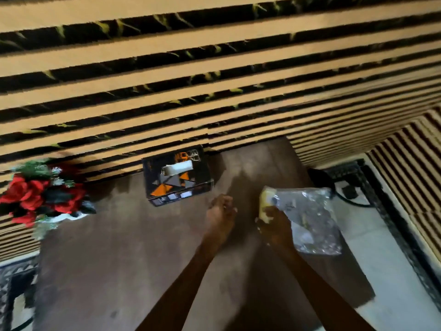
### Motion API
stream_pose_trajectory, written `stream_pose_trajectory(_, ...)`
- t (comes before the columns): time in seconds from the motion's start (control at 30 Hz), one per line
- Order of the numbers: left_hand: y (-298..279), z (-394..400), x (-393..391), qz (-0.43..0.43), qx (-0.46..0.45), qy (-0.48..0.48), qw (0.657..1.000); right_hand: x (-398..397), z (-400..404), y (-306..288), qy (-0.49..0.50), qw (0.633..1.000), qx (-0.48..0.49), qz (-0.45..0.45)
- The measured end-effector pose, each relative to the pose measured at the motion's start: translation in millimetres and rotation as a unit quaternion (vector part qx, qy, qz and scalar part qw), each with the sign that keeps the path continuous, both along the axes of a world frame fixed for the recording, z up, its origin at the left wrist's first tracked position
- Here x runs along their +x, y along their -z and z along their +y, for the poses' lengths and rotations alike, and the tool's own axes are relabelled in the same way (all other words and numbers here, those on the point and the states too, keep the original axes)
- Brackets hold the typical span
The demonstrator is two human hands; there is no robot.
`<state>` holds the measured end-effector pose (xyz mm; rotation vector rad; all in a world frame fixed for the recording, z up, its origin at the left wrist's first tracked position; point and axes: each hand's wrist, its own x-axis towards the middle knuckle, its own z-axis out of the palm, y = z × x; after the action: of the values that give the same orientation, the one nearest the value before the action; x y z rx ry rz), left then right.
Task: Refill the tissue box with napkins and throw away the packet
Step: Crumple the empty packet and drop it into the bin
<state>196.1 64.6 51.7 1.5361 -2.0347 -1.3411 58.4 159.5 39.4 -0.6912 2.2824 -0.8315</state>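
A black tissue box (177,177) with orange and grey triangles stands at the far edge of the brown table (119,259). A white napkin (177,168) pokes out of its top slot. My right hand (274,223) grips a crumpled clear plastic packet (310,223) with a yellow end, held just above the table's right side. My left hand (220,212) hovers between the box and the packet, fingers loosely curled, holding nothing. The view is blurred by motion.
A vase of red artificial flowers (45,194) stands at the table's left edge. Behind the table runs a slatted wooden wall (214,80). On the right lies a pale floor (393,271) with dark cables and a black frame (386,211).
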Motion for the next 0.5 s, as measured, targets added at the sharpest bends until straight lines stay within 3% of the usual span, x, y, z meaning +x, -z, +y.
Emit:
stream_pose_trajectory(0.07, 20, 18, -31, -0.049, 0.006, 0.053, 0.997, -29, 32, 8, 0.028, 0.996, 0.08, 0.035)
stream_pose_trajectory(0.2, 48, 43, -84, 0.021, 0.041, 0.058, 0.997, -91, 86, 25, -0.024, 0.979, 0.186, 0.079)
stream_pose_trajectory(0.37, 66, 72, -130, -0.027, 0.122, 0.04, 0.991, -128, 107, 41, -0.103, 0.986, 0.131, 0.028)
stream_pose_trajectory(0.5, 43, 110, -166, -0.012, 0.114, 0.069, 0.991, -154, 103, 49, -0.091, 0.992, 0.025, 0.086)
